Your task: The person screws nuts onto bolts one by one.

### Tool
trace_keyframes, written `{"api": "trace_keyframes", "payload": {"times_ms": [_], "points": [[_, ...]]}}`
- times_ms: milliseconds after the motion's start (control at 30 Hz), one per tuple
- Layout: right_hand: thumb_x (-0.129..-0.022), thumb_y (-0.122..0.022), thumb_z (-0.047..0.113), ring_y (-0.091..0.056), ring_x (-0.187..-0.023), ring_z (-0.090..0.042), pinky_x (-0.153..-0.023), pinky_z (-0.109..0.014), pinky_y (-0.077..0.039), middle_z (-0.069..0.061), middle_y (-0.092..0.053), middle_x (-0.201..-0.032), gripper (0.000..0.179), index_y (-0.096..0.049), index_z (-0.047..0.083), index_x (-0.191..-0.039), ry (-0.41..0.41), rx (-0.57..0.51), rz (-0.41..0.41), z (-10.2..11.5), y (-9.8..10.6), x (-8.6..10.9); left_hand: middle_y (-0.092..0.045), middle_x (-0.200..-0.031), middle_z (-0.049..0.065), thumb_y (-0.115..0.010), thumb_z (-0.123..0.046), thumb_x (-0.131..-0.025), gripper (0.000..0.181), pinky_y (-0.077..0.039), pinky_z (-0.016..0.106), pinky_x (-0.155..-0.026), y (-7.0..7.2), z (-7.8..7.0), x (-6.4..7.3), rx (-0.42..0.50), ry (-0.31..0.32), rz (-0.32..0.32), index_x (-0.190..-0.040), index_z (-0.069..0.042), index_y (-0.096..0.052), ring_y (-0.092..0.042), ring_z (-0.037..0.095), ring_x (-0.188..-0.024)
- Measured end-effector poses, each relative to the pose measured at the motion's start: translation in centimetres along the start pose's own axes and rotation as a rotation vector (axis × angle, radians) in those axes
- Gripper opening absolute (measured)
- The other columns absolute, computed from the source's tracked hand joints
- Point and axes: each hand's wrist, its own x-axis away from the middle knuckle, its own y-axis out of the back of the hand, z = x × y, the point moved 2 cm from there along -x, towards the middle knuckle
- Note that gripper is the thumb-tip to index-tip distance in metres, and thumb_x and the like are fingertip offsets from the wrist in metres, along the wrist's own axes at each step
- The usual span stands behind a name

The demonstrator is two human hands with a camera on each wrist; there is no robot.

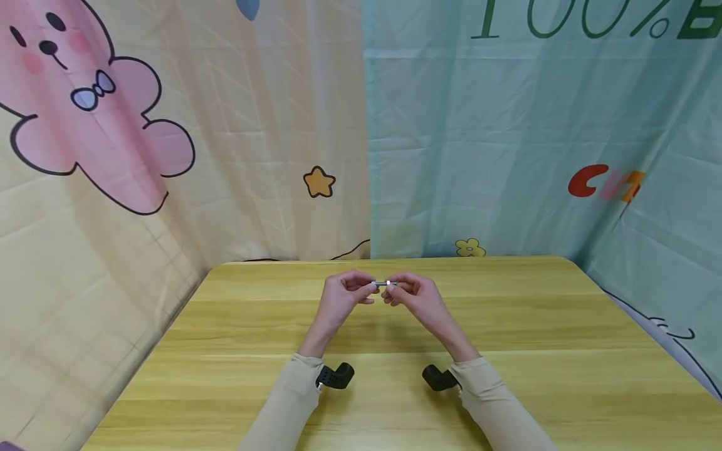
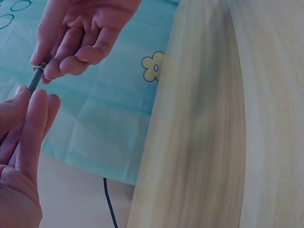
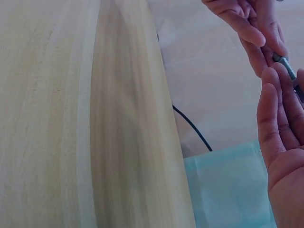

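Observation:
A threaded metal bolt (image 1: 381, 284) is held between both hands above the far part of the table. My left hand (image 1: 345, 294) pinches one end between thumb and fingers. At the other end my right hand (image 1: 416, 295) pinches with thumb and fingertips. In the left wrist view the bare thread of the bolt (image 2: 34, 80) shows between the left hand (image 2: 23, 147) and the right hand (image 2: 90, 35); a nut-like piece (image 2: 41, 67) sits on it at the right fingertips. The right wrist view shows the bolt (image 3: 286, 65) partly hidden by fingers.
Below the hands lies a wood-grain table (image 1: 383, 401). Printed curtains (image 1: 479, 138) hang behind it and along both sides. Black wrist mounts (image 1: 336, 376) stick out from the sleeves. A dark cable (image 3: 192, 126) runs beyond the table's edge.

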Motion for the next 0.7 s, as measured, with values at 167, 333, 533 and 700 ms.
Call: {"api": "trace_keyframes", "payload": {"times_ms": [167, 333, 533, 700], "points": [[-0.099, -0.063, 0.024, -0.070, -0.078, -0.026, -0.076, -0.045, -0.060, -0.015, -0.071, -0.087, 0.028, -0.068, -0.003, -0.104, -0.055, -0.025, -0.010, -0.53, -0.09, -0.20, -0.069, -0.097, 0.023, -0.072, -0.002, -0.089, 0.019, -0.062, 0.036, -0.073, -0.07, 0.12, 0.12, -0.003, -0.010, 0.000, -0.103, 0.011, -0.068, -0.070, 0.031, -0.091], [-0.102, -0.057, 0.027, -0.068, -0.079, -0.026, -0.069, -0.035, -0.061, -0.019, -0.069, -0.089, 0.035, -0.066, -0.006, -0.100, -0.068, -0.014, -0.019, -0.75, -0.33, -0.25, -0.070, -0.094, 0.018, -0.071, 0.000, -0.089, 0.014, -0.062, 0.037, -0.072, -0.05, 0.35, 0.13, -0.007, -0.021, -0.008, -0.100, 0.009, -0.069, -0.070, 0.030, -0.088], [-0.102, -0.058, 0.020, -0.063, -0.099, -0.033, -0.079, -0.040, -0.059, -0.021, -0.064, -0.113, 0.029, -0.061, -0.002, -0.120, 0.003, 0.007, -0.014, -0.71, -0.07, -0.22, -0.070, -0.095, 0.021, -0.072, 0.000, -0.089, 0.018, -0.062, 0.036, -0.073, 0.12, 0.37, 0.12, -0.007, -0.021, -0.010, -0.102, 0.011, -0.068, -0.070, 0.029, -0.088], [-0.096, -0.064, 0.005, -0.063, -0.104, -0.033, -0.083, -0.036, -0.059, -0.021, -0.064, -0.116, 0.027, -0.059, -0.004, -0.121, 0.068, -0.025, 0.041, -0.50, 0.17, -0.09, -0.070, -0.096, 0.023, -0.072, 0.000, -0.088, 0.020, -0.062, 0.036, -0.073, 0.19, 0.36, 0.09, 0.001, -0.018, -0.011, -0.103, 0.013, -0.068, -0.071, 0.026, -0.087]]}}
